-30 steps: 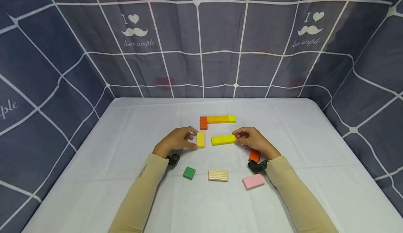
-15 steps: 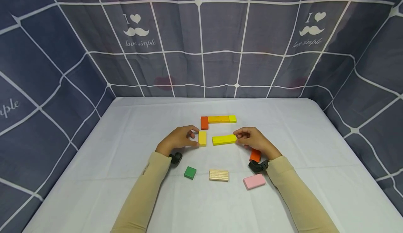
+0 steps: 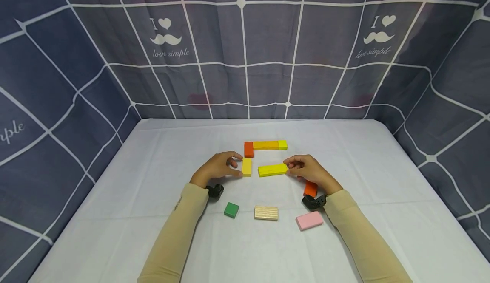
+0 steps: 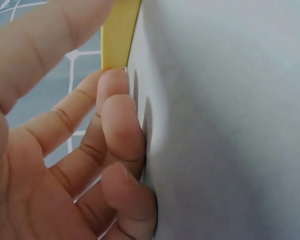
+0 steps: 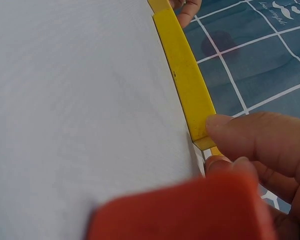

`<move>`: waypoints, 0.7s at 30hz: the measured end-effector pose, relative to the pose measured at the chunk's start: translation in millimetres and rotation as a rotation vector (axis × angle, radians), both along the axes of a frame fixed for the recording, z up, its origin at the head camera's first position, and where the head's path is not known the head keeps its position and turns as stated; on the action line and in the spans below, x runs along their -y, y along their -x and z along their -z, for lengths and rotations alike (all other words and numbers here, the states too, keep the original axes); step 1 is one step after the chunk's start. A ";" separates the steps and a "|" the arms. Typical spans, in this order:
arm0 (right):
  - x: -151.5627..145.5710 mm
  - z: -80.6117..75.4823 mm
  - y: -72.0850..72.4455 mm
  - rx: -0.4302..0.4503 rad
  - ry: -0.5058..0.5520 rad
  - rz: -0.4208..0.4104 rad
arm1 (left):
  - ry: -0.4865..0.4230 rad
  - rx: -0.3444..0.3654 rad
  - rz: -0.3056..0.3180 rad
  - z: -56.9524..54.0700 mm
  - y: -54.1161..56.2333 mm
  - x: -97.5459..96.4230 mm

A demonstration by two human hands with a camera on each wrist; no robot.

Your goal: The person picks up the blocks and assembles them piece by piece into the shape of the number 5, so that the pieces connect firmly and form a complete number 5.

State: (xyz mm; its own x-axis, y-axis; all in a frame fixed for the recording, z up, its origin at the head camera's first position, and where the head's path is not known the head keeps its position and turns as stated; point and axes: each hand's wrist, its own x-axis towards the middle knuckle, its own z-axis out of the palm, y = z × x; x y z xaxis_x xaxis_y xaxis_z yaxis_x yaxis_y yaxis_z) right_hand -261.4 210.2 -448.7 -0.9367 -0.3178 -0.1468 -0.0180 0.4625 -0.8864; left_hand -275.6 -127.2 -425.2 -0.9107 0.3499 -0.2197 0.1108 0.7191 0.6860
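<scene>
My left hand (image 3: pixel 218 165) holds a short yellow block (image 3: pixel 246 167) on its left side, thumb by the near end and index finger by the far end. In the left wrist view the thumb (image 4: pixel 45 45) overlaps that yellow block (image 4: pixel 119 40), while the other fingers curl close to the cloth. My right hand (image 3: pixel 307 170) pinches the right end of a longer, brighter yellow block (image 3: pixel 272 170). In the right wrist view its thumb (image 5: pixel 240 132) rests at the end of this long block (image 5: pixel 185 75). A gap separates the two blocks in the head view.
Beyond the hands, a red-orange block (image 3: pixel 249 149), an orange-yellow bar (image 3: pixel 266 145) and a small lime block (image 3: pixel 283 145) form a row. An orange block (image 3: pixel 310 188) lies under the right wrist. Green (image 3: pixel 231 210), ridged beige (image 3: pixel 266 213) and pink (image 3: pixel 309 220) blocks lie nearer.
My left hand has shifted the short yellow block slightly away and to the right, bringing it close to the red-orange block. The right hand and the long yellow block stay almost still.
</scene>
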 end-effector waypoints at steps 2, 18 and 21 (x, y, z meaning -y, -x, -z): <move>0.0 -0.1 -0.1 0.002 0.001 0.002 | 0.001 -0.002 0.002 -0.4 -0.4 -0.5; -1.5 1.6 0.1 -0.022 -0.021 -0.005 | 0.068 -0.001 -0.030 -4.3 -4.4 -8.1; -1.6 1.4 0.3 -0.040 -0.024 -0.011 | 0.074 -0.002 -0.030 -3.0 -3.5 -9.1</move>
